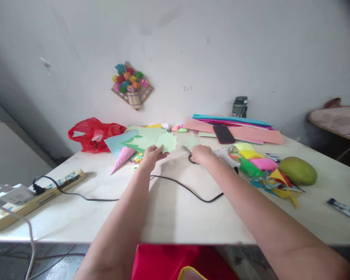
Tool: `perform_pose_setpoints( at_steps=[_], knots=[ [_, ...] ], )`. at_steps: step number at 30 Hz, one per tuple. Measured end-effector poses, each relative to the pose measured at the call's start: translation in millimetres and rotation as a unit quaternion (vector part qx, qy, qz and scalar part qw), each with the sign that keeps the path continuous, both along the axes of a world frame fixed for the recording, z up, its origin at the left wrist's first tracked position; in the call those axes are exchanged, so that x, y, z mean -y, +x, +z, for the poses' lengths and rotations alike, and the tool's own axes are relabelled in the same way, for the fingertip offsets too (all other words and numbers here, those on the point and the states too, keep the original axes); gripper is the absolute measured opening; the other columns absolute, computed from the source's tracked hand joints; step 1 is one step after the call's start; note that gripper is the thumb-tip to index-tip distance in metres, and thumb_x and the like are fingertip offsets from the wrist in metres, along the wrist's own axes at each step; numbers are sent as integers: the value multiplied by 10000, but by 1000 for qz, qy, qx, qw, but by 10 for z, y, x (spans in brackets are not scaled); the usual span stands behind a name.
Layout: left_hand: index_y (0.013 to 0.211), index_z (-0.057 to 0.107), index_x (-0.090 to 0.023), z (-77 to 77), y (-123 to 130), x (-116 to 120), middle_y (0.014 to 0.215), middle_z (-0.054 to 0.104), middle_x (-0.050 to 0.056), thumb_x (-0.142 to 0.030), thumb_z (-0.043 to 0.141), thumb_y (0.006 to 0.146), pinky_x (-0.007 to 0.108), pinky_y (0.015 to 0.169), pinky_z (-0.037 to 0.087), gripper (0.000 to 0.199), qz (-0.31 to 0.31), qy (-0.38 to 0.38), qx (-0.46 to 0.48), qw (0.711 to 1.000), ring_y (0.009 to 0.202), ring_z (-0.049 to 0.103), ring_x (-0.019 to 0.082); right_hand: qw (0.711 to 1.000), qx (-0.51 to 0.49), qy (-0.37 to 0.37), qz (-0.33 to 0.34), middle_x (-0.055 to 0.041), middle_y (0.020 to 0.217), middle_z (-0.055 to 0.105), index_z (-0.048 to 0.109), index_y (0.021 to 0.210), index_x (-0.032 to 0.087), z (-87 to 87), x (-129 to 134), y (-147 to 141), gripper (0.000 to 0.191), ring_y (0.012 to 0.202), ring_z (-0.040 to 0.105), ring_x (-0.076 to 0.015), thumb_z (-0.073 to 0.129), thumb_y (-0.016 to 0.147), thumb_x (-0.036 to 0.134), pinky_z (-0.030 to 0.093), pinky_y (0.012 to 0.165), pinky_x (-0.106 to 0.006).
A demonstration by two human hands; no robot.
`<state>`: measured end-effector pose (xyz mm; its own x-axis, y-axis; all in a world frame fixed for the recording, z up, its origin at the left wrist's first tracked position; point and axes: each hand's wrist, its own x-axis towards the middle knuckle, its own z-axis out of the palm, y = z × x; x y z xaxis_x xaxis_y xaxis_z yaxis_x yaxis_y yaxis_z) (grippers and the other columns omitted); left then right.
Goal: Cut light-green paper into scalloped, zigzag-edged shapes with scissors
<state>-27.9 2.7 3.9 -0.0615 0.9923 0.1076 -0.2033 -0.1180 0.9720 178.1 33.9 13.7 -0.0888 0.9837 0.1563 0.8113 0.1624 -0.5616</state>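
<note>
Between the thumb and fingers of my left hand [154, 155] is a pale green paper cutout [167, 142] with a scalloped edge. My right hand [202, 153] is closed around the black handles of a pair of scissors [187, 149], whose blades point left toward the cutout, a little apart from it. Another pale green paper piece [190, 141] lies just behind the scissors. Larger green sheets [146, 135] and a pink paper cone [122, 158] rest beyond and to the left of my left hand.
A black cord [189, 189] crosses the table [175, 217] under my arms from a power strip [61, 182]. A red plastic bag [93, 136] sits at the left. Rightward are a phone [224, 134], coloured clay packets [255, 161], paper scraps [281, 188] and a green mango [298, 171].
</note>
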Motion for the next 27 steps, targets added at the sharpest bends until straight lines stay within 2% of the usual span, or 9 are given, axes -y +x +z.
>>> perform_pose_setpoints(
  at_steps=[4,8,11,14,17,19,21,24,27],
  knots=[
    [593,406,-152,-2,-84,46,468,472,-41,-342,724,609,266,647,518,370,1,6,-13,1000,632,657,184,985,-164,-54,2,-104,815,667,629,640,150,64,30,-30,63,885,599,-249,673,596,159,443,592,-251],
    [567,426,-145,1,-47,47,481,491,-28,-343,731,592,276,657,513,364,14,4,-30,999,579,634,151,905,-399,-120,86,-74,802,665,600,840,148,89,98,-196,316,672,622,-143,474,806,435,422,445,-199],
    [545,449,-142,-16,-13,26,492,506,-15,-337,740,567,315,674,509,351,19,3,-54,998,543,604,137,861,-491,-121,49,-29,670,624,560,724,134,72,109,-347,185,520,586,-88,615,736,310,371,378,-155],
    [535,482,-153,-5,-95,-5,521,532,11,-387,714,571,333,681,487,331,43,14,-119,992,585,597,164,858,-501,-115,8,20,565,567,536,660,131,55,86,-436,111,421,549,-63,641,694,146,323,334,-138],
    [706,603,-182,41,-348,-25,737,634,67,-416,703,555,347,745,440,295,200,37,-268,942,815,596,244,853,-509,-113,-8,30,531,548,530,648,131,26,73,-451,109,397,539,-58,621,707,131,327,329,-134],
    [836,602,-202,62,-577,-35,934,635,102,-358,721,523,398,870,369,370,326,35,-365,871,1054,500,305,849,-516,-114,-14,32,521,543,530,654,132,-16,81,-446,101,400,542,-59,611,715,134,345,336,-134],
    [958,564,-193,53,-798,-50,1080,584,156,-272,719,495,476,924,290,494,404,-28,-435,804,1213,335,356,844,-522,-119,-21,34,507,536,529,657,134,-74,97,-445,97,400,544,-65,607,716,137,349,332,-137],
    [1021,516,-183,-8,-1035,-78,1221,487,202,-194,722,428,508,888,299,627,408,-114,-468,776,1269,226,389,840,-526,-126,-25,29,498,536,532,650,133,-152,120,-451,96,400,546,-71,604,713,137,342,321,-139],
    [1038,495,-181,-82,-1152,-93,1116,544,218,-271,731,442,523,847,321,647,369,-162,-483,777,1177,359,421,839,-529,-126,-18,20,513,551,542,655,131,-186,129,-448,86,413,557,-74,607,710,143,341,320,-136]
  ],
)
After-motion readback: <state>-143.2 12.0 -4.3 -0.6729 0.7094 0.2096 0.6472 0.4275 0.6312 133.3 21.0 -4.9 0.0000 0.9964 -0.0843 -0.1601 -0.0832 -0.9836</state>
